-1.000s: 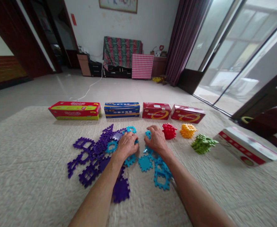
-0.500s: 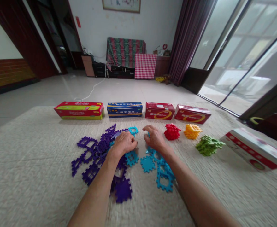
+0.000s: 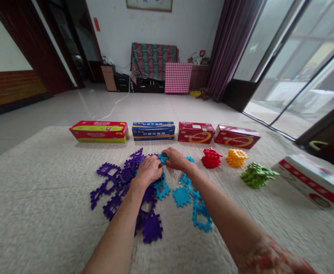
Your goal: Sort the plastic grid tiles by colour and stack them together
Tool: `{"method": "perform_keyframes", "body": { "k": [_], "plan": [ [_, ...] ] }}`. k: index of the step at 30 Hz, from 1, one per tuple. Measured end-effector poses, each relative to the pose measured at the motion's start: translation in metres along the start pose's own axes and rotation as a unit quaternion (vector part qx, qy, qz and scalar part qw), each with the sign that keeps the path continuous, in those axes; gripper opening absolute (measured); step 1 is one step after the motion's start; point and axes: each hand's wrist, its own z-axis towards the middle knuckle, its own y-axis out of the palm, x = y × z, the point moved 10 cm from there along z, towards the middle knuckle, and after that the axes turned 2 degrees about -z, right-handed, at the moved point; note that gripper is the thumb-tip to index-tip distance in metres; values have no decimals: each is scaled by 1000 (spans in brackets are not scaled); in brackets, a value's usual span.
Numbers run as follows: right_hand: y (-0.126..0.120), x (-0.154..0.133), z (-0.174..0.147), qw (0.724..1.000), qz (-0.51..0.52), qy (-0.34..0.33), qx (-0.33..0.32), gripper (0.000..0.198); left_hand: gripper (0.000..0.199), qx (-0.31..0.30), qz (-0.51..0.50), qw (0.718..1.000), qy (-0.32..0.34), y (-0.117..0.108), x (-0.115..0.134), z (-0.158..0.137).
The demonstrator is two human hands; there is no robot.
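Note:
My right hand (image 3: 177, 159) reaches to the left, its fingers closed on the edge of a light-blue notched building tile (image 3: 163, 158). Just beside it, my left hand (image 3: 150, 169) rests over the heap with its fingers curled down. Whatever it holds, if anything, is hidden beneath the fingers. Under and around my left hand spreads a loose heap of purple notched building tiles (image 3: 152, 228), some solid, some with window-like openings. A few blue tiles (image 3: 161, 189) lie at the heap's right edge. Below my right forearm is a looser group of light-blue tiles (image 3: 182, 196).
Neat stacks of red tiles (image 3: 211, 158), yellow tiles (image 3: 237, 157) and green tiles (image 3: 257, 175) stand to the right. Behind them runs a row of boxes: red-yellow (image 3: 100, 132), blue (image 3: 153, 131) and two dark red (image 3: 196, 133). A white-red box (image 3: 312, 180) lies far right.
My right hand has moved left from over the blue group to the blue tile beside my left hand, and its fingers have closed there. My left hand has hardly moved. The view has shifted slightly.

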Motion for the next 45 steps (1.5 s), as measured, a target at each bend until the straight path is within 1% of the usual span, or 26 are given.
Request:
{"method": "perform_keyframes", "body": {
  "k": [6,11,17,20,23,25,27,29,31,33,36,38,41,45],
  "plan": [
    [1,-6,-5,999,47,-17,-15,53,25,-2,15,1000,5,-2,4,-1],
    [-3,-5,-1,998,55,-21,-20,39,24,-11,21,1000,0,-1,2,-1],
    [-3,-1,1,997,71,-22,-21,35,24,-12,31,999,-1,1,1,0],
    [-2,1,3,997,80,-15,-12,27,24,-10,30,1000,-1,1,2,0],
    [-3,3,3,997,78,-7,-1,27,24,-9,30,1000,-5,1,2,-1],
    [-8,7,-3,997,79,4,18,28,24,-8,27,1000,-13,0,0,-1],
    [-19,14,-13,995,86,15,55,31,23,-3,21,1000,-23,-2,-2,-1],
    [-32,19,-28,990,106,10,96,31,22,7,14,1000,-27,-6,0,-1],
    [-42,22,-44,983,129,-10,129,30,22,19,6,1000,-18,-10,8,-1],
    [-47,25,-61,977,144,-27,154,30,23,30,-4,1000,1,-10,24,-2],
    [-46,32,-80,972,148,-27,183,32,25,38,-24,999,30,-1,53,-7],
    [-42,37,-89,968,150,-14,201,34,25,34,-31,998,32,10,67,-12],
    [-37,44,-95,963,154,-1,223,38,25,59,-28,998,10,18,73,-17],
    [-34,51,-95,959,146,4,242,43,24,96,-26,995,9,18,73,-20]
  ]
}}
